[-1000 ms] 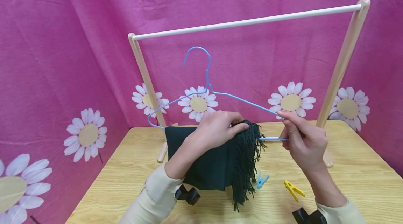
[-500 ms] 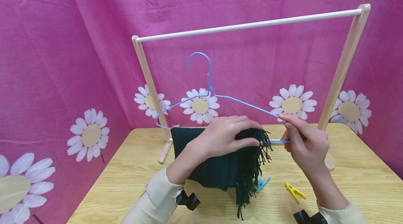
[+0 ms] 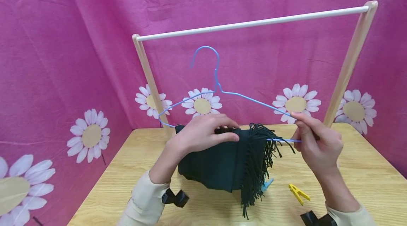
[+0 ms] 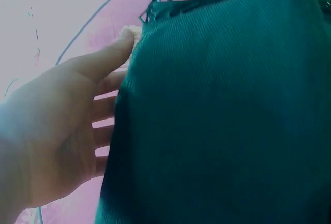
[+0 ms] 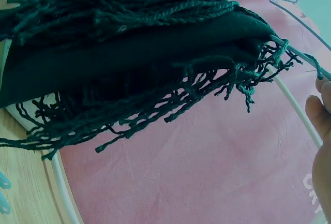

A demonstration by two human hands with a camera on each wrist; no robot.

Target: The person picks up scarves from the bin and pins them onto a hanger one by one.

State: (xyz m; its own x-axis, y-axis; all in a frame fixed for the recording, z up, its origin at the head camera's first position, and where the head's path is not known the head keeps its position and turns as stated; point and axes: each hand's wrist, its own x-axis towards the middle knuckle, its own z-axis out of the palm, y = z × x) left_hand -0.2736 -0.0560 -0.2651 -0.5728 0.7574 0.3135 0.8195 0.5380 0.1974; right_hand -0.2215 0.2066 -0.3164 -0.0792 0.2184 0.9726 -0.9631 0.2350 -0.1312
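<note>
A dark green fringed scarf (image 3: 213, 169) is folded over the bottom bar of a blue wire hanger (image 3: 251, 98), its tassels hanging at the right end. My left hand (image 3: 198, 132) lies along the scarf's top edge, thumb on the near side and fingers reaching over. In the left wrist view the fingers (image 4: 106, 109) of that hand are extended and pass partly behind the cloth (image 4: 217, 105). My right hand (image 3: 319, 144) grips the hanger's right corner, holding it upright above the table. Loose tassels (image 5: 201, 89) dangle around the bar close to the right fingers.
A rack with a white rail (image 3: 254, 24) and wooden posts stands behind the hanger. On the wooden table (image 3: 108, 183) lie a yellow clothespin (image 3: 299, 194) and a blue clothespin (image 3: 267, 184), the latter partly behind the tassels. A pink flowered curtain (image 3: 47, 60) surrounds the table.
My left hand first slid right to the fringe, then moved back left along the scarf's top edge. The hanger and right hand have shifted slightly right. The tassels now spread over the bar.
</note>
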